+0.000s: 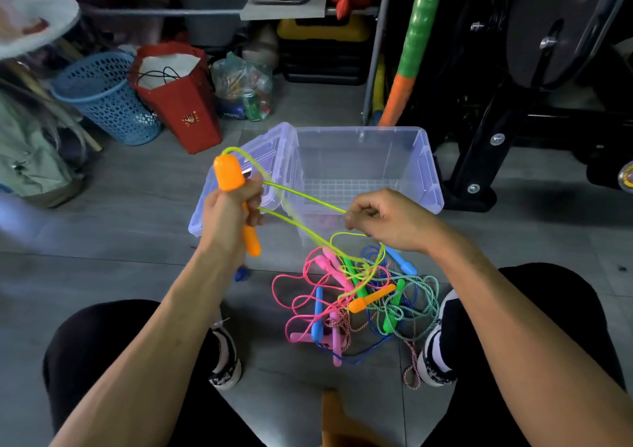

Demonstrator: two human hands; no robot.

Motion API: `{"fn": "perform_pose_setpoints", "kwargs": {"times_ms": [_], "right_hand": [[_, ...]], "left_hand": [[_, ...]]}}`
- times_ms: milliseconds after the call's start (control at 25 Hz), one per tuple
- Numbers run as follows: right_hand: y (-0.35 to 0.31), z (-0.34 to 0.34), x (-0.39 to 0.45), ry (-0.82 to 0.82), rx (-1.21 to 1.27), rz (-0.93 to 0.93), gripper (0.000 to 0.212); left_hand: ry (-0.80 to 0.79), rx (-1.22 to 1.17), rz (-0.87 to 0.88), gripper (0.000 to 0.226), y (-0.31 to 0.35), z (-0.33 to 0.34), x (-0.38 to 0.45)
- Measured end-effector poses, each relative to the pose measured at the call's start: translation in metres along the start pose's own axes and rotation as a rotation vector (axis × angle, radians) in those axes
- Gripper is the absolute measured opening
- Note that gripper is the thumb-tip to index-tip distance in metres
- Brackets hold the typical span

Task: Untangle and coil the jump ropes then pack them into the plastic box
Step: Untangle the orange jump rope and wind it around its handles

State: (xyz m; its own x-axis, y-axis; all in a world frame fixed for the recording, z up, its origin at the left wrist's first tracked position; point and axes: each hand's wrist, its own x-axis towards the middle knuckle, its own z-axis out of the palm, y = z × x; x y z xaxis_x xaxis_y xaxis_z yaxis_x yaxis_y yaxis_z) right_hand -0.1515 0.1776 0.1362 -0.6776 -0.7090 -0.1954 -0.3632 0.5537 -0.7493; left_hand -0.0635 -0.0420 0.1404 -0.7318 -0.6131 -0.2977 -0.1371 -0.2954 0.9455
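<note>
My left hand (230, 211) grips an orange jump-rope handle (228, 172) upright above the floor. A yellow-green rope (301, 195) runs from that handle across to my right hand (383, 220), which pinches it. From there the rope drops into a tangled pile of jump ropes (359, 296) on the floor between my feet. The pile holds pink, blue, green and striped ropes and a second orange handle (371, 298). The clear plastic box (424, 169) stands open just behind my hands, its lid (250, 159) leaning at its left side.
A blue mesh basket (106, 100), a red paper bag (181, 104) and a clear bag of clutter (245, 87) stand at the back left. Black exercise equipment (534, 80) fills the back right. My knees and shoes flank the pile.
</note>
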Motion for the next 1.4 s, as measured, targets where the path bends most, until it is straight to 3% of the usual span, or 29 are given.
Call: {"fn": "perform_pose_setpoints", "kwargs": {"times_ms": [80,160,240,400,480,560,720,800,880,1040,1120,1240,1320,1400], "right_hand": [[0.006,-0.004,0.001,0.009,-0.071,0.031,0.024],[0.002,-0.005,0.0,0.054,-0.064,-0.015,0.025],[-0.007,-0.004,0.0,0.055,-0.054,-0.079,0.024],[-0.018,0.007,0.002,0.045,-0.071,-0.153,0.021],[-0.02,0.011,0.003,0.062,-0.052,-0.153,0.021],[-0.015,0.012,0.002,0.039,-0.002,-0.11,0.021],[0.003,-0.001,0.0,0.015,0.021,0.019,0.025],[0.007,-0.005,0.001,0.072,-0.053,0.001,0.027],[0.002,-0.007,0.001,0.145,-0.053,-0.078,0.026],[-0.022,-0.005,0.0,0.185,0.024,-0.225,0.024],[-0.023,0.0,0.001,0.187,0.054,-0.233,0.023],[-0.005,0.002,0.004,0.093,0.02,-0.136,0.026],[0.015,-0.002,0.004,-0.003,-0.216,-0.006,0.03],[0.032,-0.003,0.004,-0.074,-0.422,0.162,0.028]], "left_hand": [[0.081,0.084,-0.081,0.011,-0.002,-0.007,0.006],[0.046,0.359,-0.109,0.007,-0.007,-0.007,0.004],[-0.083,0.473,-0.036,0.01,-0.011,0.001,-0.004],[-0.492,0.502,0.051,0.019,-0.01,0.014,-0.02],[-0.538,0.55,0.068,0.017,-0.011,0.017,-0.023],[-0.432,0.461,0.073,0.022,-0.01,0.019,-0.022],[-0.063,0.075,0.03,0.02,-0.002,0.002,0.003],[0.016,0.131,0.001,0.012,-0.001,-0.007,0.013],[-0.017,0.347,0.017,0.011,-0.005,-0.006,0.012],[-0.432,0.545,0.111,0.016,-0.007,0.014,-0.012],[-0.495,0.589,0.139,0.02,-0.008,0.021,-0.02],[-0.268,0.286,0.114,0.029,-0.004,0.019,-0.012],[-0.096,0.015,0.042,0.021,0.004,0.008,0.003],[-0.005,-0.109,-0.034,0.015,0.008,-0.004,0.018]]}}
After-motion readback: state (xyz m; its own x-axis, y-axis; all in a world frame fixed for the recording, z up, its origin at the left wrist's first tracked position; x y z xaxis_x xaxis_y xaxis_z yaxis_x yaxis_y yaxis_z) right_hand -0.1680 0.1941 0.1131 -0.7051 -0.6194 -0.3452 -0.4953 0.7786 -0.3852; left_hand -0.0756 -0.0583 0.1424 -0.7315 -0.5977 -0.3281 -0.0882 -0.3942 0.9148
